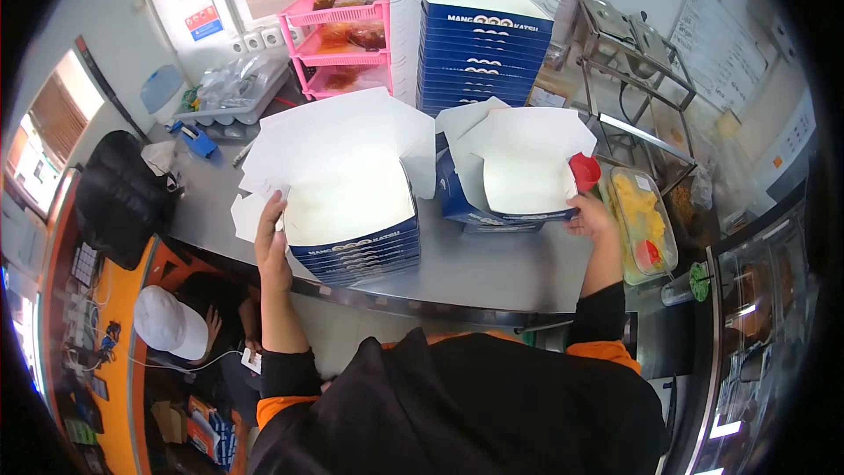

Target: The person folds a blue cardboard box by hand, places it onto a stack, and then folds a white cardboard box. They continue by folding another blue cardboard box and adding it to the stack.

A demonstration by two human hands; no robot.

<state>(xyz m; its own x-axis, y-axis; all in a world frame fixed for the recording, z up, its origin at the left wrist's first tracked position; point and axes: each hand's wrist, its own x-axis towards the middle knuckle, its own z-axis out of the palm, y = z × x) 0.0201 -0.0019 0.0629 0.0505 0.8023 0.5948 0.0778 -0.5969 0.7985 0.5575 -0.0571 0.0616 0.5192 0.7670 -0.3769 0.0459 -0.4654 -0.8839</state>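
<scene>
My left hand (272, 242) lies along the left side of a nested stack of blue-and-white paper food boxes (356, 251), fingers stretched upward. The top box's white flaps are folded back. At the right, my right hand (593, 215) pinches the front right corner of another open paper food box (527, 185). That box is tilted and overlaps a blue box behind it. Just above my right fingers, a red cup-like piece (585, 173) shows at the box's side. A tall stack of the same boxes (479, 57) stands behind, between the two.
A clear tub (644, 246) with yellow food and a red scoop stands right. Pink tiered racks (338, 44) and a grey tray (237, 97) stand at the back left. A metal frame (637, 62) is at the back right. A person in a white cap (171, 323) sits lower left.
</scene>
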